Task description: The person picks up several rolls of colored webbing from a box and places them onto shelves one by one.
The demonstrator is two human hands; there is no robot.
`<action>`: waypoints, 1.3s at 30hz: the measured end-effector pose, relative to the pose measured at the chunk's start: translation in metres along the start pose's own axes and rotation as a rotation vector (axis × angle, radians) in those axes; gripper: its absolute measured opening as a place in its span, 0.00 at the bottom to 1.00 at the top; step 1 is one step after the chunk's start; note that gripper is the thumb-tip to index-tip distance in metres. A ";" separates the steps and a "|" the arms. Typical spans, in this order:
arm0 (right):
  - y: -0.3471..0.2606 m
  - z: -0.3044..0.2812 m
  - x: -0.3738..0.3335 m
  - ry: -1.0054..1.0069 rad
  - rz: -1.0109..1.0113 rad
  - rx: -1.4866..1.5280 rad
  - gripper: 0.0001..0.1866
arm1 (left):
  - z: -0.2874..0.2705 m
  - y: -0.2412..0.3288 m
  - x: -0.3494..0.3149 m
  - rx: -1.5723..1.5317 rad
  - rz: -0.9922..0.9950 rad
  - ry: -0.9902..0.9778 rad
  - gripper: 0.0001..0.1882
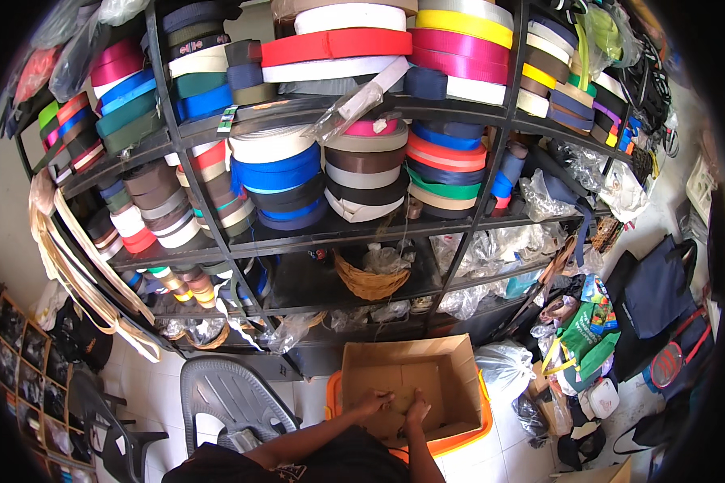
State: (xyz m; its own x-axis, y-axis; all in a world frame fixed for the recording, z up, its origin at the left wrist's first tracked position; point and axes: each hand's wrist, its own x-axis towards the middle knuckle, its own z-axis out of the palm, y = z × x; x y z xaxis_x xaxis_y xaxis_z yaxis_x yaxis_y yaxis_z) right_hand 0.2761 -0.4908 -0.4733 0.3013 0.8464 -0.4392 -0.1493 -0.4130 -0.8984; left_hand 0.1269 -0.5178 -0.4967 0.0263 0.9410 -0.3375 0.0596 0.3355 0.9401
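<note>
Both of my hands are over an open cardboard box, whose flaps stand up. My left hand is at the box's left side, with its fingers drawn together in a pinch. A short way to the right is my right hand, its fingers closed too, near the middle of the box. Something small and brownish seems to lie between the two hands, but it blends with the cardboard and I cannot make it out. The box sits in an orange tub whose rim shows around it.
A black shelf rack full of webbing rolls rises ahead, with a wicker basket on a lower shelf. Left of the box stands a dark plastic chair. On the right are a white plastic bag and a green bag.
</note>
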 end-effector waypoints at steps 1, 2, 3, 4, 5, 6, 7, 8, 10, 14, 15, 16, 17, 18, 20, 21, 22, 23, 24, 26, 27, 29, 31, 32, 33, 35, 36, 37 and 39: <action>-0.001 0.000 0.000 0.013 0.001 -0.007 0.29 | 0.003 0.003 -0.003 0.002 -0.017 0.020 0.18; -0.001 -0.001 0.000 0.028 0.001 -0.014 0.29 | 0.007 0.010 -0.006 0.005 -0.033 0.037 0.18; -0.001 -0.003 0.001 0.044 0.001 -0.021 0.29 | 0.010 0.016 -0.009 0.007 -0.050 0.054 0.18; 0.003 -0.002 0.005 0.036 -0.026 -0.044 0.29 | 0.009 0.015 -0.008 0.047 -0.034 0.045 0.18; 0.019 -0.002 0.019 0.029 -0.059 -0.067 0.29 | 0.007 0.010 -0.005 0.086 -0.013 0.036 0.18; 0.028 -0.003 0.028 0.019 -0.089 -0.095 0.29 | 0.007 0.005 -0.003 0.121 0.003 0.030 0.18; 0.024 0.005 0.022 0.109 -0.059 -0.083 0.29 | 0.007 0.001 -0.003 0.117 0.011 0.075 0.18; 0.012 0.022 0.002 0.179 -0.024 -0.089 0.28 | 0.007 -0.008 -0.007 0.101 0.004 0.142 0.19; 0.004 0.038 -0.011 0.249 -0.024 -0.066 0.27 | 0.005 -0.010 -0.010 0.114 0.058 0.243 0.19; 0.013 0.047 -0.014 0.158 -0.091 -0.007 0.25 | -0.003 0.015 -0.026 0.077 0.059 0.304 0.21; 0.012 0.048 -0.017 0.130 -0.100 0.015 0.24 | -0.005 0.027 -0.032 0.044 0.018 0.282 0.22; 0.018 0.051 -0.012 0.083 -0.132 0.030 0.24 | -0.009 0.028 -0.035 0.096 0.053 0.341 0.22; 0.037 0.051 0.007 0.046 -0.170 0.049 0.23 | -0.010 0.029 -0.035 0.147 0.095 0.391 0.22; 0.050 0.054 0.016 -0.008 -0.201 0.060 0.22 | -0.013 0.028 -0.038 0.197 0.126 0.458 0.22; 0.031 0.066 -0.018 -0.192 -0.078 0.062 0.21 | -0.029 0.027 -0.052 0.030 0.112 0.582 0.22; 0.018 0.068 -0.033 -0.274 -0.021 0.062 0.21 | -0.035 0.032 -0.058 -0.057 0.112 0.636 0.22; 0.019 0.068 -0.028 -0.329 0.052 0.095 0.21 | -0.042 0.039 -0.061 -0.055 0.069 0.606 0.21; 0.024 0.062 -0.020 -0.388 0.132 0.116 0.21 | -0.047 0.040 -0.066 -0.060 0.020 0.582 0.21; 0.029 0.056 -0.011 -0.445 0.214 0.135 0.21 | -0.050 0.041 -0.070 -0.067 -0.030 0.558 0.20; 0.031 0.051 -0.006 -0.468 0.304 0.044 0.22 | -0.053 0.045 -0.078 -0.076 -0.083 0.552 0.19; 0.031 0.048 -0.001 -0.474 0.345 0.004 0.22 | -0.053 0.048 -0.080 -0.076 -0.107 0.543 0.19; 0.060 0.032 0.053 -1.261 0.171 0.548 0.23 | -0.041 0.048 -0.068 -0.130 -0.061 0.448 0.18; 0.059 0.030 0.048 -1.400 0.195 0.548 0.23 | -0.038 0.015 -0.062 -0.122 -0.043 0.415 0.19; 0.037 0.032 0.009 -1.155 0.301 0.265 0.23 | -0.044 -0.016 -0.065 -0.087 -0.051 0.435 0.19; 0.010 0.028 -0.016 -0.876 0.351 -0.007 0.22 | -0.040 -0.029 -0.065 -0.038 -0.046 0.434 0.19; -0.002 0.020 -0.008 -0.900 0.416 -0.163 0.22 | -0.030 -0.031 -0.057 0.092 -0.010 0.411 0.19; -0.003 0.018 -0.005 -0.918 0.452 -0.245 0.22 | -0.027 -0.033 -0.056 0.107 0.039 0.463 0.20; -0.001 0.016 0.000 -0.934 0.444 -0.238 0.22 | -0.022 -0.034 -0.054 0.124 0.091 0.509 0.20; 0.006 0.020 0.007 -0.970 0.430 -0.230 0.21 | -0.015 -0.029 -0.054 0.069 0.194 0.624 0.21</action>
State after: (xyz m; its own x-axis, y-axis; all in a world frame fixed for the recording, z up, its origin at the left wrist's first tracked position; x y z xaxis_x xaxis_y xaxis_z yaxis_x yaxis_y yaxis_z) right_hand 0.2582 -0.4810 -0.4817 -0.6217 0.4792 -0.6196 0.1457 -0.7065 -0.6925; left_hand 0.1088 -0.5776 -0.5056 -0.5394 0.8404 -0.0518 0.1765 0.1730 0.9690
